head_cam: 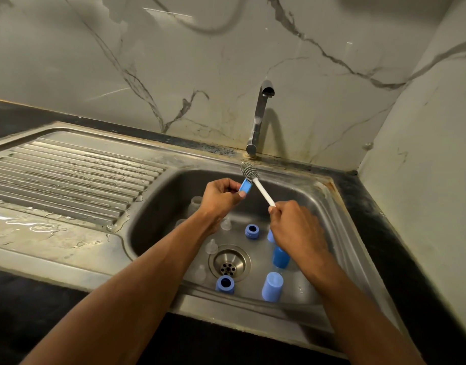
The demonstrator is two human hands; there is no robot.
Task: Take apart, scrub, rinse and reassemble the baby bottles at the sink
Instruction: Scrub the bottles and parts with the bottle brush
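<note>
Bottle parts (272,286) around sink (158,206) drain (229,262)

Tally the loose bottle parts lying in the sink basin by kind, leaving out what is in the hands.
Blue collar rings: 2
Blue caps: 3, one mostly hidden by the right hand
Clear nipples: 3
Clear bottles: 1 certain
Total: 9

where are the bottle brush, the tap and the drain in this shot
bottle brush (249,173), head view, on its grey bristle head
tap (258,119), head view, on the upright chrome neck
drain (229,263), head view, on the perforated metal strainer
</note>
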